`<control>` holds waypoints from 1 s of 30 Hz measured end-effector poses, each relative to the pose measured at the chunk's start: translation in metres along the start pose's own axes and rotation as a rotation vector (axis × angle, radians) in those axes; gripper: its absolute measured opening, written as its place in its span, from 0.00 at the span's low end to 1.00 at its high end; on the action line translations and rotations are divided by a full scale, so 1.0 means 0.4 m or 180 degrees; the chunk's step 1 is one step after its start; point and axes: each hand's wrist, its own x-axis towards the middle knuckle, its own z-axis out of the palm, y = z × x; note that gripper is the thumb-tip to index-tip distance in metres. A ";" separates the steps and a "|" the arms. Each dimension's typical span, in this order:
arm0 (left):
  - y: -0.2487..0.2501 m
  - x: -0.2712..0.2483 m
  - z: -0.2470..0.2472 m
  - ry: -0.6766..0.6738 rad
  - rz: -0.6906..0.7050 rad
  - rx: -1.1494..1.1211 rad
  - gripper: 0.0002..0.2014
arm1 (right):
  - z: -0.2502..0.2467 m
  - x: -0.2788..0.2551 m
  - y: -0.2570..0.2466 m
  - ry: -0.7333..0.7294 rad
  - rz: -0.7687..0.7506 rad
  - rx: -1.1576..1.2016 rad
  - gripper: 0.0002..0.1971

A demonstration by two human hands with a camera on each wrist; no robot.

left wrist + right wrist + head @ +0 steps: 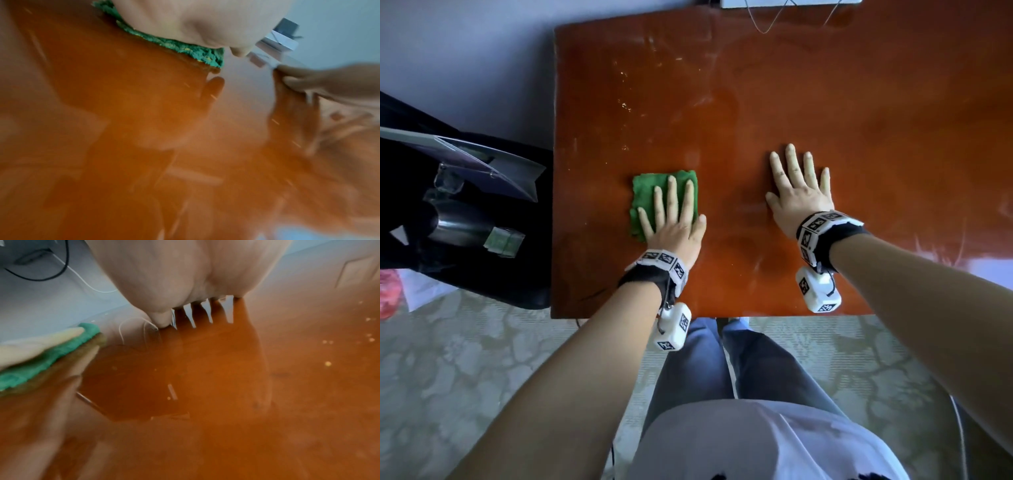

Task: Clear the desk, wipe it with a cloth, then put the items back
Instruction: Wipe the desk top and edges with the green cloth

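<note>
The desk [791, 102] was cleared and mid-wipe, smears remaining at its far side: the left hand [674, 222] pressed flat-fingered on the green cloth [650, 188] near its front-left, the right hand [799, 192] splayed, holding nothing, items unreturned.

Glossy orange-brown desk [774, 102], green cloth [650, 192] and pale crumbs [625, 106] on top.

The left hand [674, 219] covers the near right part of the folded green terry cloth [650, 192]. The glossy orange-brown wooden surface [791, 102] runs off the head view's right edge. Both wrist views are motion-blurred; the fingers there are hidden behind the palms.
</note>
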 end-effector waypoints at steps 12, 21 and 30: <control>-0.002 -0.175 0.084 0.0000 0.0914 0.0450 0.31 | -0.002 -0.005 0.009 -0.0033 -0.0052 0.0043 0.34; -0.215 -0.157 0.031 0.0123 -0.0805 -0.0156 0.32 | 0.005 -0.005 -0.009 -0.0079 0.0052 0.0038 0.34; 0.174 -0.245 0.153 -0.0101 0.0895 0.0290 0.34 | 0.007 -0.037 0.011 0.0095 -0.0151 0.0133 0.33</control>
